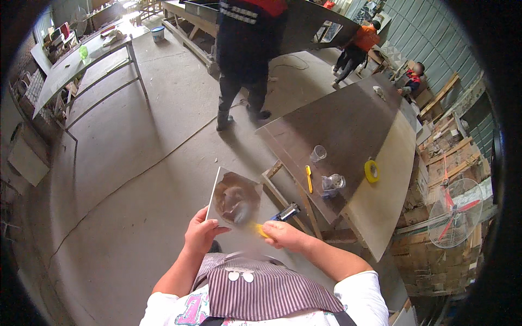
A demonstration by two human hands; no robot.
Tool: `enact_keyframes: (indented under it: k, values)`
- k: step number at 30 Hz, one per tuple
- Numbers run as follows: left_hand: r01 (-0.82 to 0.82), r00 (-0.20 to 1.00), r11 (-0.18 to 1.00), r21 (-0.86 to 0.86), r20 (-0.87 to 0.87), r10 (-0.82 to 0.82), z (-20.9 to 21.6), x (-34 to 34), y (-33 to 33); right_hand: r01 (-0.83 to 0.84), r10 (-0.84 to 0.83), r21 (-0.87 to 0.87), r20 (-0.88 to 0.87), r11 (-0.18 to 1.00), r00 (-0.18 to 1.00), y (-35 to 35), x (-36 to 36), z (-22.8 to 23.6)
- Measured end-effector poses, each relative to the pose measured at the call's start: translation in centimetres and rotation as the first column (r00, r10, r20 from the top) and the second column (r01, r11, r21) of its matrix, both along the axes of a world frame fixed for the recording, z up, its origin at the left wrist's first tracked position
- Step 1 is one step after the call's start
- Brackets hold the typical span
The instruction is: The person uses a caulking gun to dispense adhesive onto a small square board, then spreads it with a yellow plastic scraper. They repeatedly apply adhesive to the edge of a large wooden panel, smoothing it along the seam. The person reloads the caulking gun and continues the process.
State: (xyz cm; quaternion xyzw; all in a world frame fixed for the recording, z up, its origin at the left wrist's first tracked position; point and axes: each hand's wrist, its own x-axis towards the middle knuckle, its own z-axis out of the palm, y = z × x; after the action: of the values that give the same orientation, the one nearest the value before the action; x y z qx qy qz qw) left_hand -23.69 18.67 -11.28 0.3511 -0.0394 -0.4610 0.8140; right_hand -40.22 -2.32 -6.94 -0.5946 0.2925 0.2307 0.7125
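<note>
My left hand [202,232] grips the lower left edge of a small square pale board [222,175], held tilted in front of me. A patch of brown, wet-looking paste [232,200] is smeared over the middle of its face. In my right hand [284,236], closed fingers hold the yellow handle [260,230] of a spreading tool that looks like a putty knife. Its blade end is blurred by motion against the lower right of the paste. Just beyond my right hand is a dark cylindrical thing [286,212] with some blue, its kind unclear.
At right stands a large brown-topped worktable [321,130] with clear plastic cups [333,183], a yellow-handled tool [309,178] and a yellow tape roll [372,171]. A caged fan [454,212] is beyond. One person [247,49] stands ahead; two others are farther right. A framed bench [98,60] is at left.
</note>
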Motion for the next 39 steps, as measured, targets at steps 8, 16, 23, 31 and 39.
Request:
enact_keyframes:
  k: [8, 16, 23, 31, 39]
  values:
    - [-0.005, 1.0, 0.994, -0.108, -0.005, 0.004, -0.6, 1.1, 0.5, 0.138, -0.119, -0.083, 0.208, 0.987, 0.971, 5.3, 3.2, -1.5]
    - [-0.024, 1.0, 1.0, 0.008, -0.001, 0.024, -0.1, 1.0, 0.7, 0.448, -0.498, 0.422, 0.01, 0.788, 0.867, 8.6, 8.2, 1.0]
    - [-0.037, 0.98, 0.98, -0.198, -0.199, -0.003, -2.0, 2.2, 1.8, 0.208, -0.187, 0.816, -0.125, 0.539, 0.974, 2.0, 8.3, 3.6]
    - [0.037, 0.989, 0.981, -0.192, -0.135, -0.064, -4.6, 3.1, 2.5, 0.139, 0.464, -0.905, 0.333, 0.403, 0.821, 1.3, 8.1, 4.0]
    - [0.028, 0.982, 0.997, -0.07, -0.183, -0.041, -4.3, 3.2, 1.6, 0.125, 0.439, -0.894, 0.329, 0.431, 0.836, 1.5, 8.8, 6.6]
